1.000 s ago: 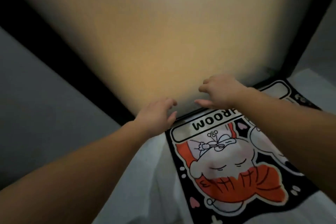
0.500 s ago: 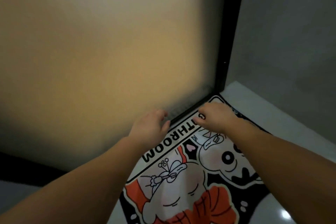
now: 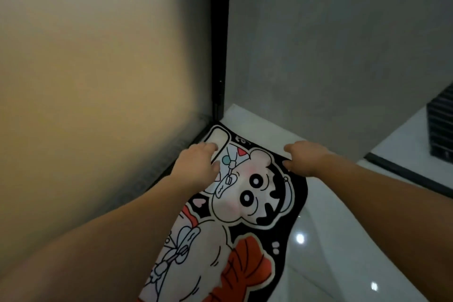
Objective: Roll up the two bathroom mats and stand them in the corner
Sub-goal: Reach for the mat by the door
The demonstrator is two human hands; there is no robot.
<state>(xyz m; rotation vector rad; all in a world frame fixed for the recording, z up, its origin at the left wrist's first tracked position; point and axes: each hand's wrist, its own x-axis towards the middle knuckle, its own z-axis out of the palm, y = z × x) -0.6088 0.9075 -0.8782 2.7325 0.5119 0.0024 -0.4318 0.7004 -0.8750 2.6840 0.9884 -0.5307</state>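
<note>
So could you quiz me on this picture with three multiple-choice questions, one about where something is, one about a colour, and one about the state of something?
1. Where does the far end of the cartoon mat lie?
A. In the corner where the frosted glass door meets the grey wall
B. Out in the open, far from any wall
C. Draped over a chair

2. What colour is the mat's border?
A. Yellow
B. Black
C. Green

3. What state is the mat in?
A. Rolled into a tight tube
B. Standing upright
C. Flat on the floor, unrolled

Answers: 1 A, its end sits right at the black door frame in the corner. 2 B, the edge around the cartoon is black. 3 C, it lies spread out, with the left hand and right hand at its far end.
</note>
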